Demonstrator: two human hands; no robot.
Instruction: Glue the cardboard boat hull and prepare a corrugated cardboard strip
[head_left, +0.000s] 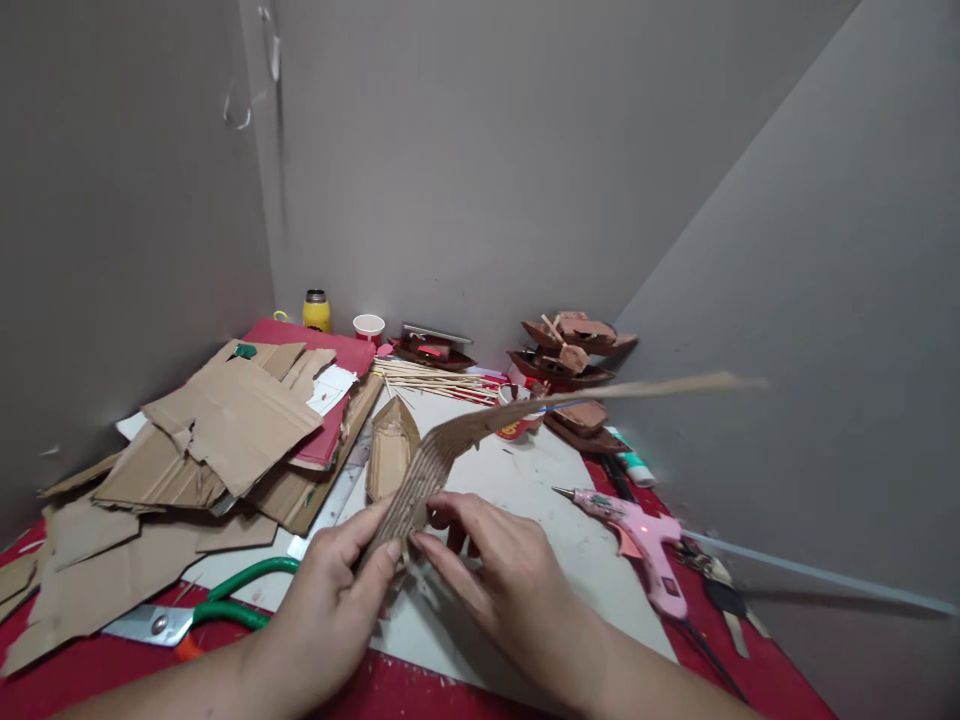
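A long ribbed cardboard strip (431, 465) rises from my hands and bends away to the right, its far end thin and blurred. My left hand (337, 590) is closed on its lower end, thumb on the ribbed face. At the strip's right edge, my right hand (499, 575) has thumb and forefinger close together, pinching at something too small to make out. Behind the strip, a small cardboard boat hull (391, 448) lies on the white board (555, 530). A pink glue gun (649, 550) with a clear glue stick lies right of my right hand.
Torn cardboard pieces (232, 420) pile up at left, with green-handled scissors (161, 625) in front. Thin sticks (435, 378), brown model boats (581, 335), a paper cup (369, 327) and a yellow bottle (316, 311) stand or lie at the back. Grey walls enclose the red table.
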